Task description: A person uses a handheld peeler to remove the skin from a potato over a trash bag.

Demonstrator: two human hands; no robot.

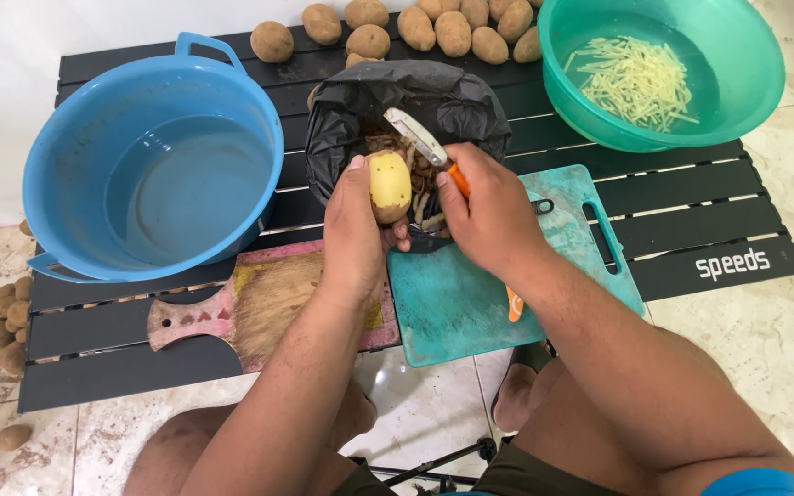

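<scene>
My left hand (pixel 353 225) has its fingers curled round a half-peeled potato (pixel 390 186), thumb up along its left side; the fingers behind it are hidden. My right hand (pixel 487 213) has its fingers pressed together on a peeler (pixel 418 138) with an orange handle, most of which my palm covers; its metal head sticks out above the potato. Whether the blade touches the potato I cannot tell.

Both hands hang over a black bag (pixel 415 96) with peelings inside, partly hidden by the potato. My right wrist covers part of the teal board (pixel 470 303), and an orange scrap pokes out under my forearm. My left forearm crosses a worn pink board (pixel 250 308).

On the dark slatted worktop (pixel 691 211) sit a blue tub (pixel 153 161) of water to the left and a green bowl (pixel 663 69) with potato strips in water to the right. Whole potatoes (pixel 415 28) lie along the far edge, some cut off by the frame; more lie on the floor at left.
</scene>
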